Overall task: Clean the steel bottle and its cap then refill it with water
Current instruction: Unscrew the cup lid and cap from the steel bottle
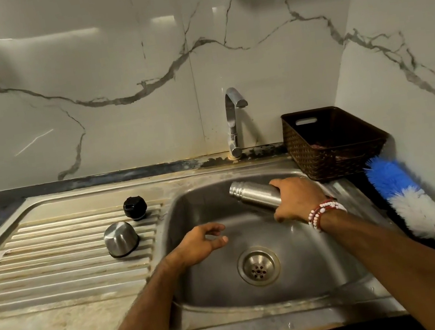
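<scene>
Silver bottle (255, 194), black cap (134, 206) (brown basket (304, 156))

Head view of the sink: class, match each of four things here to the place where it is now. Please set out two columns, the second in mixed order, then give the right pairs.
Things
1. steel bottle
2. black cap
3. bottle brush
4. brown basket

Places
A. lying to the right of the sink
B. standing on the ridged drainboard
C. in the back right corner, behind the sink
D. gripped in the right hand, tilted over the basin

Pairs: 1-D, 2-B, 3-A, 4-C
</scene>
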